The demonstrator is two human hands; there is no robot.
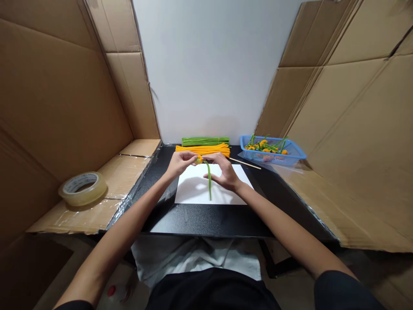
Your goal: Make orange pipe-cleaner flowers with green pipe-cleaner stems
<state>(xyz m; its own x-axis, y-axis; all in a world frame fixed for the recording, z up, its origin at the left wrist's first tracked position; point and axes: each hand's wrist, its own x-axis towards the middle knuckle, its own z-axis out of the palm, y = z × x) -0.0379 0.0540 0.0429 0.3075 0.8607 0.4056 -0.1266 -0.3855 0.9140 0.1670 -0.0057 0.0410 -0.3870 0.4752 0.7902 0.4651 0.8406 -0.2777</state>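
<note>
My left hand (179, 163) pinches a small orange pipe-cleaner coil (199, 159) between thumb and fingertips, above the white sheet. From this coil a green pipe cleaner (209, 183) curves over to the right and hangs down like a stem. My right hand (224, 171) is beside it, thumb and index finger spread apart, with the index fingertip close to the coil; whether it touches is hard to see. The stem hangs in front of the gap between the right thumb and fingers. Below both hands lies the white sheet (190, 191).
Behind the hands lie an orange pipe-cleaner bundle (206, 149) and a green pipe-cleaner bundle (205, 141). A thin stick (247, 163) is to their right. The blue basket (295, 159) holds several orange-and-green pieces. A tape roll (83, 188) sits left on cardboard; cardboard walls flank the black table (200, 219).
</note>
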